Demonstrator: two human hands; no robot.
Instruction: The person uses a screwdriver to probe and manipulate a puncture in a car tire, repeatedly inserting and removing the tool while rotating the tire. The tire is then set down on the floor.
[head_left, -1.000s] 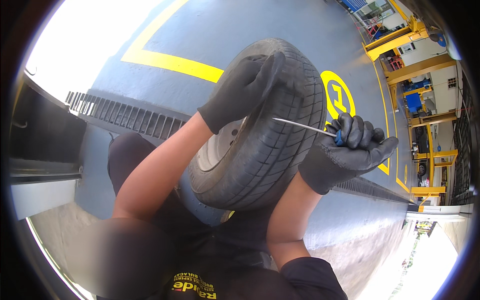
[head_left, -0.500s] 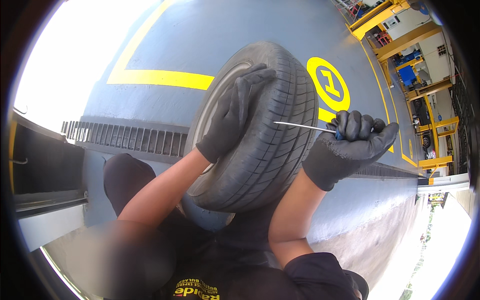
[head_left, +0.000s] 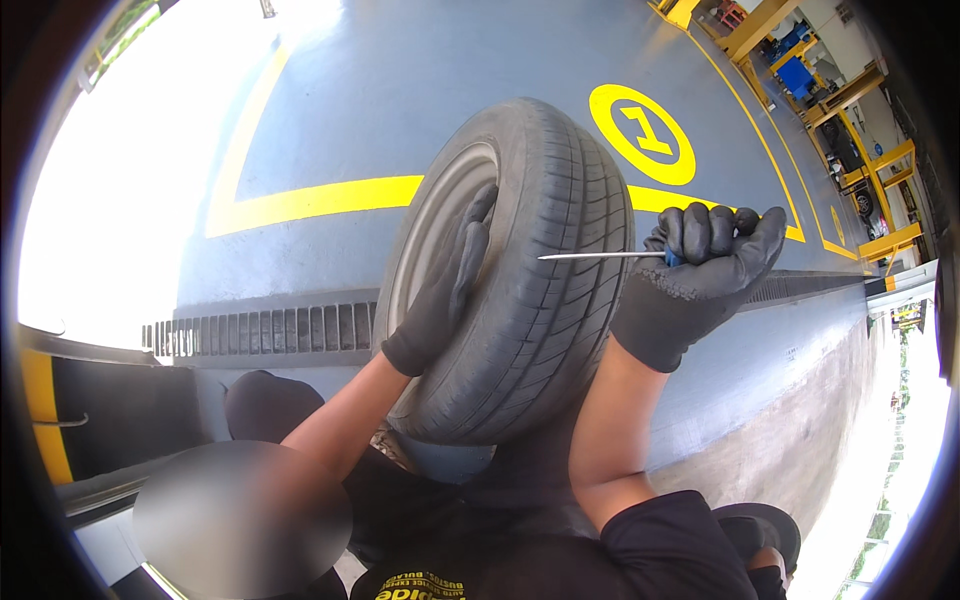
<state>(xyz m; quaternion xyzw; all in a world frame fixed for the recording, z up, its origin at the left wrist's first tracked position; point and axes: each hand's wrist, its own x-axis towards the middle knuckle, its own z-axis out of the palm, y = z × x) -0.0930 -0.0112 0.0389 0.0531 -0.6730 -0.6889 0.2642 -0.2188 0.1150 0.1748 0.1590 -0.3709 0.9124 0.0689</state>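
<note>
- Your wheel [head_left: 550, 300] stands on edge just in front of your body; what carries it underneath is hidden.
- Your left hand [head_left: 438, 290] lies flat with fingers extended along the sidewall by the rim [head_left: 412, 265], gripping nothing.
- Your right hand [head_left: 705, 255] is curled around the blue handle of a thin metal tool [head_left: 600, 255], thumb stretched out.
- The work looks midway: the tyre is on its rim, and the tool's shaft shows bare across the tread, apparently not driven in. Whether its tip touches rubber, you can't tell; the tread's far side is hidden, so what remains there is unclear.
- Past the wheel, your open room is the grey floor [head_left: 440, 110] with yellow lines.
- Closer in, your left knee [head_left: 270, 402] and the drain grate [head_left: 275, 335] lie left of the wheel.
</note>
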